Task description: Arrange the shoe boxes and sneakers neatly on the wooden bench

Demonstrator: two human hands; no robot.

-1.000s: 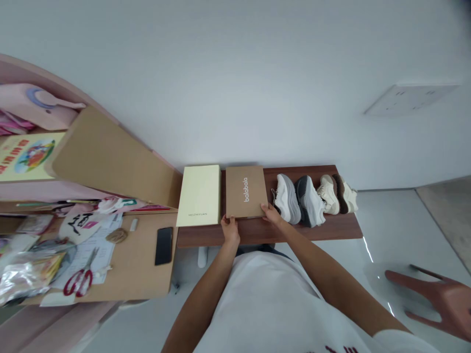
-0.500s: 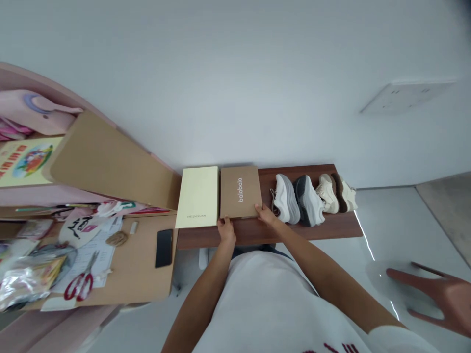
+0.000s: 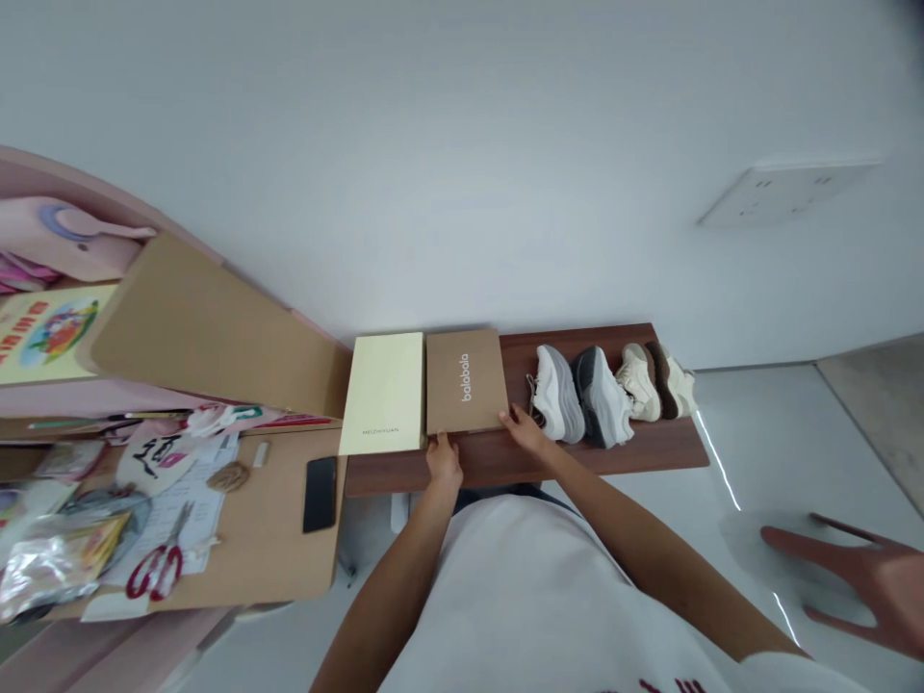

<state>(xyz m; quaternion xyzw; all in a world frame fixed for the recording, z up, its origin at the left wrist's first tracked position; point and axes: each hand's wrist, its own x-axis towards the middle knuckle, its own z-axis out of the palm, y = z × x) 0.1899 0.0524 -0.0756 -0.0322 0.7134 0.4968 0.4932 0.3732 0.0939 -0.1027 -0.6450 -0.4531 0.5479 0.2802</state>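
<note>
A brown shoebox (image 3: 466, 395) lettered "balabala" lies closed on a dark wooden tabletop (image 3: 592, 467). My left hand (image 3: 443, 460) grips its front edge near the left corner, fingertips up against the box. On the front right corner, my right hand (image 3: 526, 429) has its fingers and thumb around the edge. Close along the brown box's left side lies a pale yellow box (image 3: 385, 390) marked "MEIZHIYUAN". Just right of my right hand stand white-and-grey sneakers (image 3: 555, 395), with a second pair of cream and brown shoes (image 3: 639, 380) beyond them.
On the left, a tan desk (image 3: 278, 558) carries a black phone (image 3: 320, 494), red-handled scissors (image 3: 160, 563), papers and plastic packets. A pink-edged shelf panel (image 3: 202, 327) rises behind it. A white wall (image 3: 462, 173) runs along the back. At lower right stands a reddish-brown chair (image 3: 859, 577).
The view has shifted slightly. Both hands stay at the front of the brown shoebox, which sits about the same, perhaps a touch nearer the yellow box.
</note>
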